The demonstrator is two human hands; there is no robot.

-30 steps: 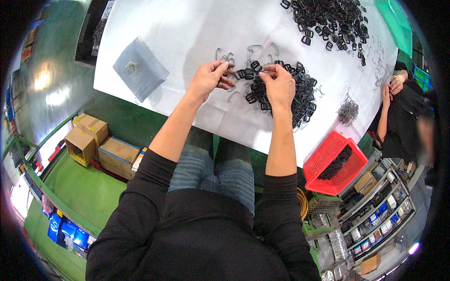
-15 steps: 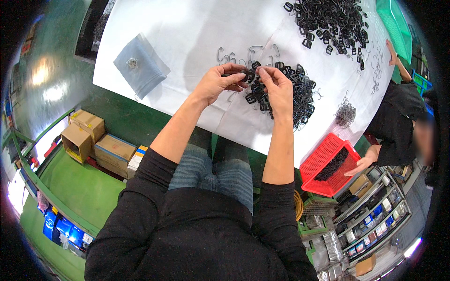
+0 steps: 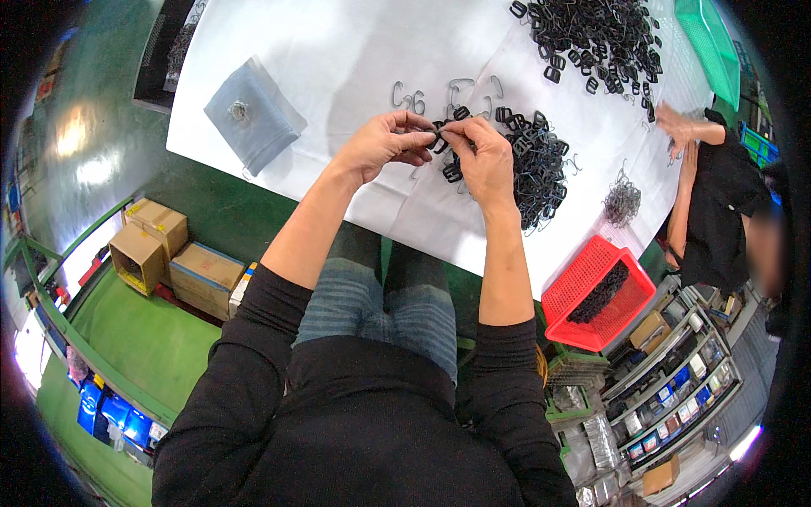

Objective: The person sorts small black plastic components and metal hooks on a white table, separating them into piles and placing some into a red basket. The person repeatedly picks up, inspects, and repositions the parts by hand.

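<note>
Over the white-covered table, my left hand (image 3: 384, 145) is closed on a small black buckle (image 3: 437, 135). The fingers of my right hand (image 3: 481, 152) pinch at the same buckle from the right; whether a wire hook is between them is too small to tell. Just beyond my hands lie several loose metal wire hooks (image 3: 461, 88). A pile of black buckles (image 3: 541, 173), some with wire hooks in them, lies beside and under my right hand.
A larger heap of black buckles (image 3: 591, 38) lies farther back, near a green basket (image 3: 710, 51). At right are a tangle of wire hooks (image 3: 623, 203), a red basket (image 3: 583, 279) holding black pieces, and a co-worker's arms (image 3: 688, 139). A grey-blue cloth (image 3: 253, 122) lies at left.
My hands have drawn slightly left, and my right fingers have closed in on the buckle. The co-worker's hand has left the red basket; their other hand has moved nearer.
</note>
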